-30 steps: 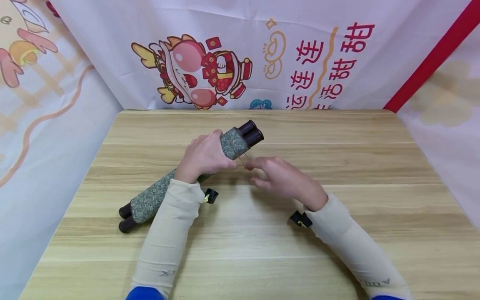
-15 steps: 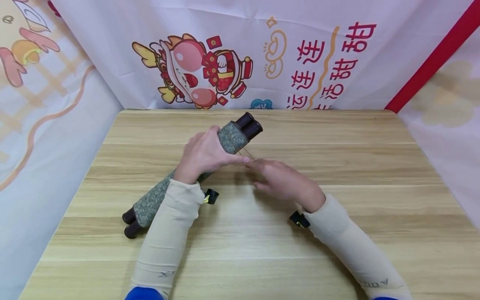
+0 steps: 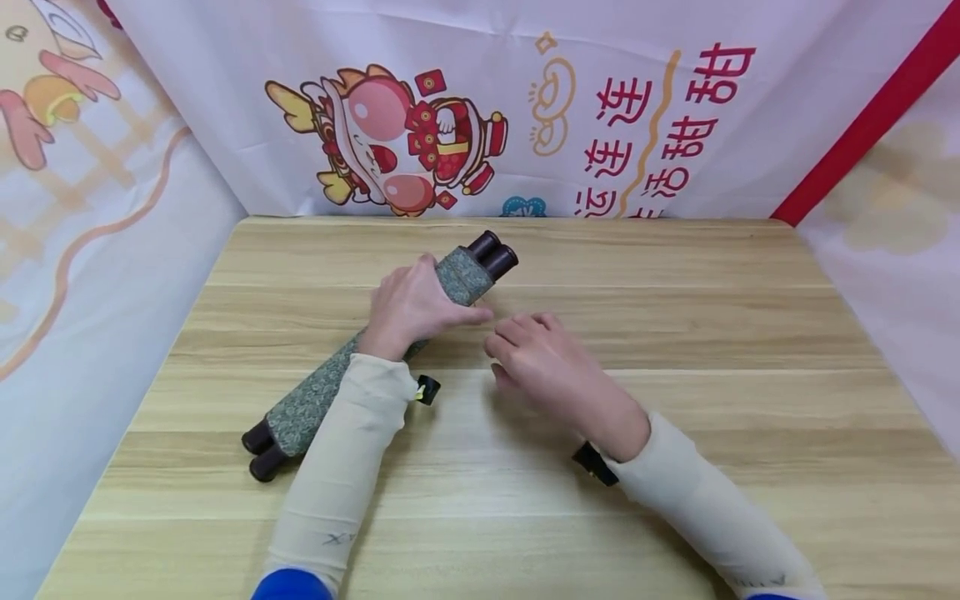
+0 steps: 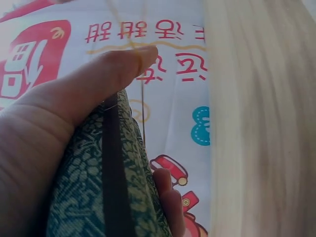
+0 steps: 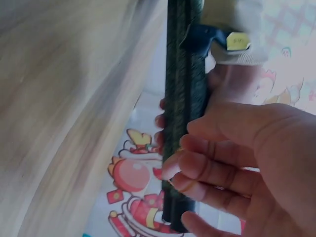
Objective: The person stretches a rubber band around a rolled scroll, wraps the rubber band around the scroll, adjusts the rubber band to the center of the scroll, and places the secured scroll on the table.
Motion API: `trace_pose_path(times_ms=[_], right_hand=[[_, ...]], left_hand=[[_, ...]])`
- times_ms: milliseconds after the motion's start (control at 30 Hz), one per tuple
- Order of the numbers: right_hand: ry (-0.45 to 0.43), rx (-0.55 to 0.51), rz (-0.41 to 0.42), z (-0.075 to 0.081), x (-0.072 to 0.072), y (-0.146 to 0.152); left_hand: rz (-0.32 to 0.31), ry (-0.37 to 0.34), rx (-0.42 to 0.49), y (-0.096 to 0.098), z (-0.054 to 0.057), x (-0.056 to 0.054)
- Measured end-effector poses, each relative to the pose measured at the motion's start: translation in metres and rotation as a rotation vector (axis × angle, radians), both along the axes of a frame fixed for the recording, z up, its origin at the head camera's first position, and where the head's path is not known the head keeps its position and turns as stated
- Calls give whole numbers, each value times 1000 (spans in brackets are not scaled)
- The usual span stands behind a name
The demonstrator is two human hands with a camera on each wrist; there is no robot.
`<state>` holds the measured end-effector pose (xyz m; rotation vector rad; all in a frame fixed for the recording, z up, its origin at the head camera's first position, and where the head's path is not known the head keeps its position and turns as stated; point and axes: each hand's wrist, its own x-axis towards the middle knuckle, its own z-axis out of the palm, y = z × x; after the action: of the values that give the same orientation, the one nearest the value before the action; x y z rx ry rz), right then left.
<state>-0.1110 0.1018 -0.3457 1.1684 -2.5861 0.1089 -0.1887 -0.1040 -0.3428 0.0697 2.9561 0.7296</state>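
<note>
A double-rolled scroll (image 3: 313, 402) in green-grey patterned cloth, with dark knobs at both ends, lies diagonally at the left of the table. My left hand (image 3: 412, 310) grips it near its far end, thumb stretched out to the right. A thin yellowish rubber band (image 4: 143, 118) runs along the scroll and passes by the left thumb in the left wrist view. My right hand (image 3: 551, 371) is just right of that thumb, its fingers curled. In the right wrist view the band (image 5: 185, 188) shows at its fingers, which hold it stretched from the scroll.
The wooden table (image 3: 675, 517) reaches back to a white printed cloth (image 3: 225, 100) with a cartoon figure and red characters. A black wrist camera (image 3: 427, 390) sits at the left cuff, another wrist camera (image 3: 595, 463) at the right.
The right hand has turned and curled its fingers more, easing slightly down and away from the left thumb. The left thumb has stretched out, and the scroll has shifted slightly.
</note>
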Motion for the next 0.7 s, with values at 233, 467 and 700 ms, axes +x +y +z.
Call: trace_pose_path(times_ms=[233, 467, 700], right_hand=[[164, -55, 103, 3, 14, -2], [67, -71, -38, 11, 16, 2], [6, -42, -336, 16, 12, 8]], left_hand=[[-39, 12, -28, 9, -8, -2], [-46, 72, -9, 13, -12, 1], [-57, 172, -28, 13, -12, 4]])
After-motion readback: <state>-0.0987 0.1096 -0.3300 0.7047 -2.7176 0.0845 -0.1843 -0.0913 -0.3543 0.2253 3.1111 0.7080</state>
